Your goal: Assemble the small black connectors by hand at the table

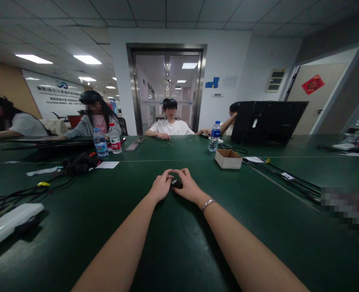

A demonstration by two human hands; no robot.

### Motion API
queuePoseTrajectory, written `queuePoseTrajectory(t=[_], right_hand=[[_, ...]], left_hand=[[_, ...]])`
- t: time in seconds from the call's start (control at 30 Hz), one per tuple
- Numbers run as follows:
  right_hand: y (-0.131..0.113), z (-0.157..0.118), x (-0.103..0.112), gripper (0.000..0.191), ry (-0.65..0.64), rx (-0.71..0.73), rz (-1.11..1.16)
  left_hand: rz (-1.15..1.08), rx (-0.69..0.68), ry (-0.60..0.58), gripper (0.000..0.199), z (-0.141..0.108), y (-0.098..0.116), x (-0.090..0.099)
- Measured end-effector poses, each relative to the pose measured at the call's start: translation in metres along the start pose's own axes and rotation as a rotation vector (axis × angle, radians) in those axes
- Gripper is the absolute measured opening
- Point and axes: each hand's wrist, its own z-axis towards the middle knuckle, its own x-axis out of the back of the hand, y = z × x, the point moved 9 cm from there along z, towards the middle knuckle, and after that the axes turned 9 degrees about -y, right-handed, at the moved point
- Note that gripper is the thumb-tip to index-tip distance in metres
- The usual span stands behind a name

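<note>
On the green table point(179, 251), both of my hands meet around a small black object point(176, 184) with a shiny part. My left hand point(161, 186) lies on its left side, fingers curved, the fingertips close to those of the other hand. My right hand point(188, 185), with a silver band point(208, 204) on the wrist, curls over the object from the right, thumb and fingers on either side of it. The fingers partly cover the object, and its exact kind is too small to tell.
An open cardboard box point(228, 159) and a water bottle point(215, 137) stand ahead to the right, near cables and a monitor point(267, 121). Two bottles, black gear point(81, 163) and a white device point(11, 225) are on the left. Several people sit around the table.
</note>
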Motion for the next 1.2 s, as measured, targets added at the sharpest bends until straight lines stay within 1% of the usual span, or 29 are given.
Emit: queuePoseTrajectory(t=[0.07, 0.1, 0.23, 0.3, 0.4, 0.53, 0.63, 0.7, 0.8, 0.87, 1.07, 1.2], right_hand=[[0.008, -0.001, 0.004, 0.063, 0.000, -0.020, 0.013], [0.012, -0.001, 0.005, 0.058, -0.004, -0.028, 0.009], [0.022, -0.002, 0.011, 0.025, -0.017, -0.024, -0.039], [0.026, -0.002, 0.015, 0.018, -0.001, -0.039, -0.052], [0.035, -0.003, 0.021, 0.020, 0.025, -0.121, -0.044], [0.045, -0.004, 0.026, 0.023, 0.065, -0.219, -0.006], [0.046, -0.003, 0.025, 0.023, 0.073, -0.214, -0.004], [0.044, -0.002, 0.023, 0.024, 0.083, -0.188, -0.003], [0.040, 0.000, 0.019, 0.027, 0.094, -0.143, 0.014], [0.038, 0.001, 0.017, 0.028, 0.088, -0.134, 0.028], [0.041, 0.000, 0.015, 0.027, 0.085, -0.179, 0.096], [0.040, 0.000, 0.015, 0.028, 0.075, -0.175, 0.120]], left_hand=[[-0.016, -0.042, -0.010, 0.048, -0.004, 0.002, 0.001], [-0.003, -0.055, -0.020, 0.050, -0.006, 0.004, 0.001], [0.132, -0.098, -0.063, 0.052, -0.012, 0.014, -0.002], [0.189, -0.130, -0.060, 0.049, -0.016, 0.021, -0.003], [0.250, -0.140, -0.021, 0.042, -0.020, 0.028, -0.001], [0.269, -0.071, 0.025, 0.028, -0.021, 0.025, 0.004], [0.228, -0.024, 0.046, 0.024, -0.019, 0.018, 0.008], [0.158, -0.010, 0.053, 0.025, -0.017, 0.013, 0.011], [0.023, -0.026, 0.053, 0.026, -0.015, 0.009, 0.012], [-0.027, -0.041, 0.050, 0.026, -0.014, 0.007, 0.011], [-0.036, -0.065, 0.033, 0.028, -0.013, 0.004, 0.009], [-0.063, -0.064, 0.040, 0.028, -0.012, 0.002, 0.010]])
